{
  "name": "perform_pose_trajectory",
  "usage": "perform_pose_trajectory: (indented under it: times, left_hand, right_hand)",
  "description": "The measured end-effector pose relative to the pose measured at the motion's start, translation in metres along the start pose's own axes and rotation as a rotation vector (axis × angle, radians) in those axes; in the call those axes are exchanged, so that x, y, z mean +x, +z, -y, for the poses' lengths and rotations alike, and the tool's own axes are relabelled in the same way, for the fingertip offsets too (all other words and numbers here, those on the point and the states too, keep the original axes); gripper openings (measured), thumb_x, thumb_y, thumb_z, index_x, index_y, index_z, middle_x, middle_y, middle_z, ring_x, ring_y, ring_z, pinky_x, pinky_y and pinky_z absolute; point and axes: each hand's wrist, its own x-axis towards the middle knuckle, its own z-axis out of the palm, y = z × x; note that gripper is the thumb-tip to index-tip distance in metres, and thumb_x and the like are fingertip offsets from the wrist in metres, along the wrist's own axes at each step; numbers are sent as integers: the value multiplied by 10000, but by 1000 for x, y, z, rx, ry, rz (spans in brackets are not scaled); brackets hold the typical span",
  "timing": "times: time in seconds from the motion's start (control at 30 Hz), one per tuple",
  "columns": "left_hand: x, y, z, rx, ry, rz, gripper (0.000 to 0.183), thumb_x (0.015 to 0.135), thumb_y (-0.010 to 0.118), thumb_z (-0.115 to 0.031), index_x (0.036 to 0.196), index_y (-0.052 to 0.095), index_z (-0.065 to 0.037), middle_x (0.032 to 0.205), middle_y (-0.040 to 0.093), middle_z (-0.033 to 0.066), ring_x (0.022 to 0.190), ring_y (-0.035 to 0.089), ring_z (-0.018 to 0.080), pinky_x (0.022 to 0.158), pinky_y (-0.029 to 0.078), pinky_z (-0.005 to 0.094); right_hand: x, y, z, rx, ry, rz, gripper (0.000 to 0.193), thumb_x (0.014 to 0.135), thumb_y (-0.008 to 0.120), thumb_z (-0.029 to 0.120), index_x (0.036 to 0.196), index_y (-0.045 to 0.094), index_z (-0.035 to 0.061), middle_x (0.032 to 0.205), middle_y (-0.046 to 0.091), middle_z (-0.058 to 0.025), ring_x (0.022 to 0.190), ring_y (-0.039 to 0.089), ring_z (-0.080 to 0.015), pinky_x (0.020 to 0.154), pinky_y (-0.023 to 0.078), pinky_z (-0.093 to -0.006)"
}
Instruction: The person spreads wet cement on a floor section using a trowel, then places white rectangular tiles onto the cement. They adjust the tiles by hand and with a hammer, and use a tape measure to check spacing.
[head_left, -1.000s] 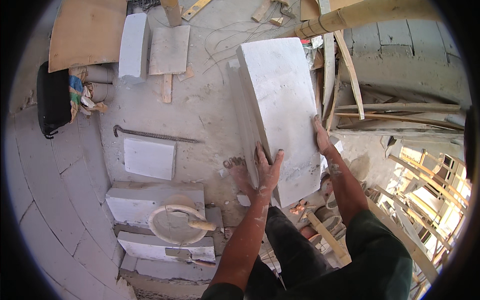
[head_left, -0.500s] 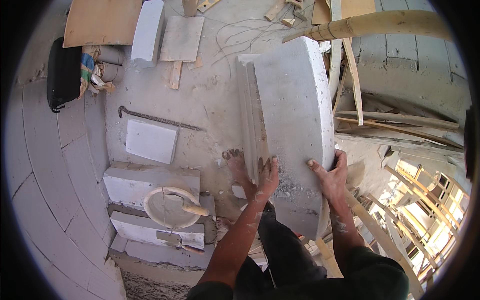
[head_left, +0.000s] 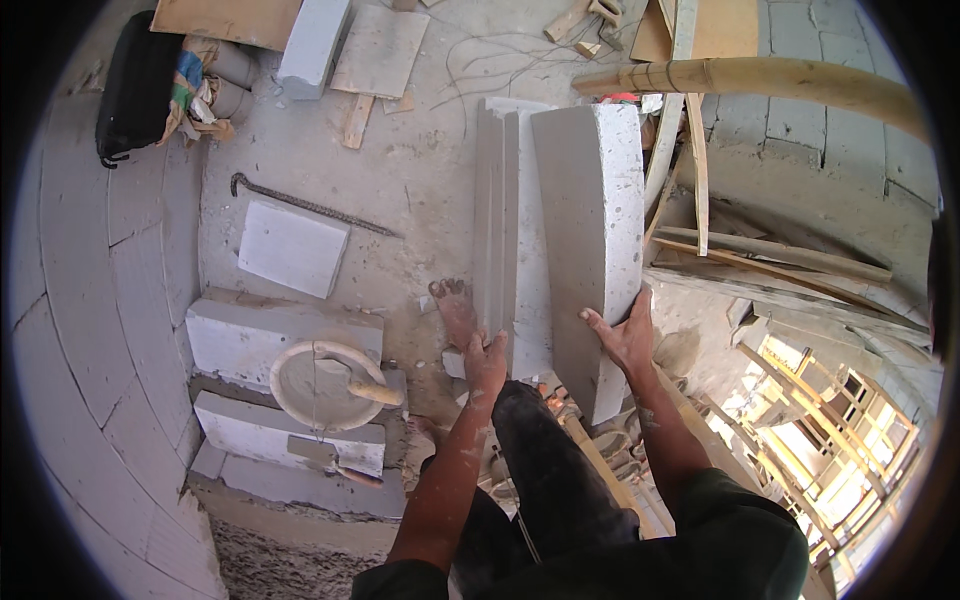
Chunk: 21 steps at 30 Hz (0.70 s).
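A long light-grey aerated concrete block [head_left: 580, 250] leans on its edge in the middle, its white pitted side up to the right. My right hand [head_left: 628, 338] grips its right side near the close end, thumb across the pitted side, the other fingers mostly hidden. Left of it, a second pale block [head_left: 530, 250] lies against a long grooved grey piece [head_left: 490, 220]. My left hand [head_left: 487, 365] is at the near end of the grooved piece, holding nothing, its fingers slightly bent and apart. Whether its fingertips touch that piece, I cannot tell. My bare foot [head_left: 455, 310] stands just left.
A round mortar bowl [head_left: 325, 395] with a wooden-handled tool sits on blocks [head_left: 285, 340] at left, with a trowel [head_left: 315, 452] nearby. A ribbed steel bar [head_left: 310, 212] lies beyond. A bamboo pole [head_left: 760, 85] crosses the far right; timber scaffolding stands lower right.
The held block has tipped up toward the right and shifted away from the pale block beside it, now exposed. My left hand has left the block's face and moved left.
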Motion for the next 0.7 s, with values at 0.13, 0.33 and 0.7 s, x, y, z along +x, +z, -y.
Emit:
perform_pose_trajectory:
  times: [0.13, 0.33, 0.7]
  left_hand:
    - [-22, 15, -14, -134, 43, 191, 628, 1010, 708, -401, 1429, 570, 45, 1286, 699, 166, 1114, 679, 285, 994, 520, 409]
    - [-41, 41, -97, -440, 196, 314, 793, 986, 767, -352, 1518, 418, 120, 1442, 584, 258, 1330, 578, 329, 1135, 453, 408]
    - [-39, 43, -122, -189, 224, 217, 827, 966, 768, -258, 1580, 334, 86, 1492, 520, 231, 1352, 525, 314, 1167, 398, 427]
  right_hand:
    - [3, 0, 4, 123, 105, 56, 878, 789, 948, 414, 1365, 485, -58, 1164, 698, -257, 1044, 713, -380, 930, 560, -448]
    - [-49, 10, 21, 217, 32, 92, 903, 892, 815, 325, 1605, 360, 10, 1374, 621, -310, 1232, 647, -464, 1036, 527, -501]
    - [-160, 19, -23, 131, 220, 255, 855, 1002, 683, 451, 1662, 292, 75, 1489, 551, -295, 1372, 547, -471, 1134, 440, -512]
